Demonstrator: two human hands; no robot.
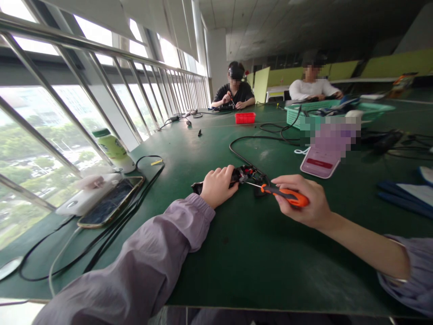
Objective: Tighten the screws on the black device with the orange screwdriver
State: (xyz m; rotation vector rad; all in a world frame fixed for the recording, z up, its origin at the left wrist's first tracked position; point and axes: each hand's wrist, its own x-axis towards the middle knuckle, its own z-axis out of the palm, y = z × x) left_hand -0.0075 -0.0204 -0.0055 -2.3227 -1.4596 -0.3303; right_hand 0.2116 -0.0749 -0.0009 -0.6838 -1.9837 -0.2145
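My left hand (pixel 219 186) is closed over a black device (pixel 244 173) with small red parts and a cable, pressing it to the green table (pixel 237 266). The hand hides much of the device, so I cannot make out its kind. An orange and black screwdriver (pixel 287 195) is gripped in my right hand (pixel 307 203), its handle between thumb and fingers. The screwdriver lies nearly level and points left. Its thin metal shaft reaches the right part of the device; whether the tip touches a screw is too small to tell.
Left stand a green-capped bottle (pixel 113 149), a phone (pixel 111 203) and black cords (pixel 125 225). A pink-cased phone (pixel 321 160) lies right, before a green basket (pixel 294 118). Beyond are a red tray (pixel 245 118) and two people (pixel 233 92) at work. Blue-handled items (pixel 406 196) lie far right.
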